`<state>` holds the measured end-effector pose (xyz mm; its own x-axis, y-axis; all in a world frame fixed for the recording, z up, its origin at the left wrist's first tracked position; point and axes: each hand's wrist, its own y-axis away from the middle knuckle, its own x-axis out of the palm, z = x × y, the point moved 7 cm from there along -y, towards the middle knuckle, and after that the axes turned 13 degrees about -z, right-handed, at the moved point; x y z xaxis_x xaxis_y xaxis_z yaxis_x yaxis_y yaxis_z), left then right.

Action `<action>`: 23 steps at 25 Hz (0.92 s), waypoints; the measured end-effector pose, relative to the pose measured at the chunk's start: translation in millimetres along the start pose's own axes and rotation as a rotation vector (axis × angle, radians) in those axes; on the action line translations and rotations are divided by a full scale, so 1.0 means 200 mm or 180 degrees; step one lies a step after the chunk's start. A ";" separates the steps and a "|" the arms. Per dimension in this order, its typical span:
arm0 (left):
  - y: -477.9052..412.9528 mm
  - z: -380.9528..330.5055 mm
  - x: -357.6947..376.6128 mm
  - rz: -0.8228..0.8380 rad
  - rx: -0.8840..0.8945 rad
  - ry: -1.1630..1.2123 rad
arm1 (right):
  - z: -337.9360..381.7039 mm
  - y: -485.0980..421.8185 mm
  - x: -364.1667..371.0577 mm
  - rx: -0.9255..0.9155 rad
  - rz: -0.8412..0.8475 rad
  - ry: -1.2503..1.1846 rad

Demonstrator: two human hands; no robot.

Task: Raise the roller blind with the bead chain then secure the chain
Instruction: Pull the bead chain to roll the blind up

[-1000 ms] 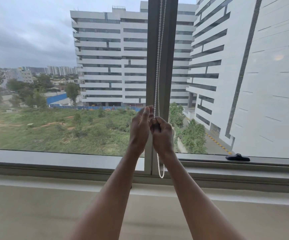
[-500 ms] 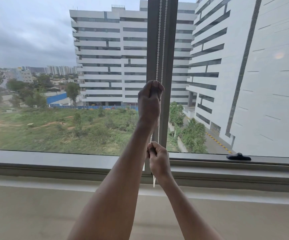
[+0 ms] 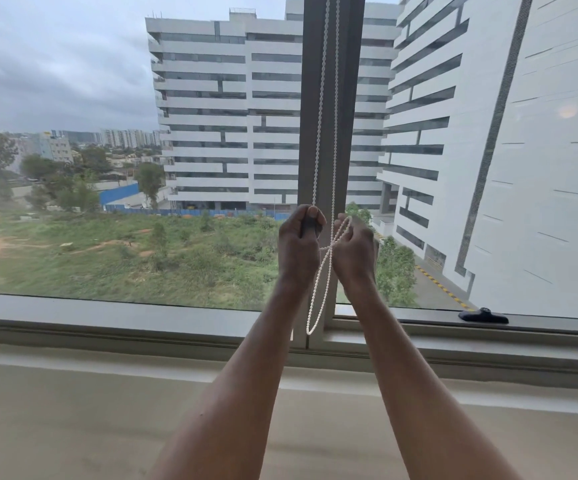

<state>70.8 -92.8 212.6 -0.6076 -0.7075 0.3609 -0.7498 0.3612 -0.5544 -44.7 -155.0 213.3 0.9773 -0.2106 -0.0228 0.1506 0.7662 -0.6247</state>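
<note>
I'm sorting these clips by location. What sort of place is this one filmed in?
Probably an upper-floor room, perhaps an office, at a large window. The white multi-storey buildings and the grassy plot lie below eye level, and both hands work a bead chain against the window mullion.

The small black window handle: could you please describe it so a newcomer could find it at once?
Start at the dark vertical mullion where the bead chain hangs. Follow the grey lower frame rightwards. The black window handle lies flat there, the only dark object on that pale ledge.
</note>
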 end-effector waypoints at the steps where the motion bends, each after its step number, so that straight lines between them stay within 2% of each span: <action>1: 0.01 0.03 -0.03 -0.0024 -0.0032 -0.0025 | 0.05 -0.05 0.00 -0.0193 0.0047 0.0226; 4: 0.03 0.09 -0.09 -0.0052 -0.0192 -0.0053 | 0.15 -0.14 0.04 -0.0384 0.0350 0.0277; 8: 0.07 0.12 -0.13 -0.0034 -0.0306 -0.0228 | 0.33 -0.14 0.11 0.0063 0.0876 -0.1118; 10: 0.11 0.15 -0.14 -0.0016 -0.0332 -0.0297 | 0.42 -0.14 0.13 0.0246 0.0960 -0.1584; 16: 0.24 0.23 -0.15 0.0154 -0.0503 -0.0194 | 0.37 -0.12 0.17 -0.0010 0.0523 -0.1493; 20: 0.27 0.33 -0.18 0.0334 -0.0538 -0.0859 | 0.25 -0.04 0.14 -0.0113 0.0290 -0.1247; 23: 0.24 0.34 -0.22 0.0264 -0.0567 -0.1353 | 0.19 -0.01 0.14 -0.0110 0.0266 -0.1219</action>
<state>79.4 -86.1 118.7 -0.5341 -0.8445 -0.0390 -0.7591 0.4994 -0.4175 -13.0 -139.3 243.7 0.9718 0.0983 0.2142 0.0695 0.7488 -0.6592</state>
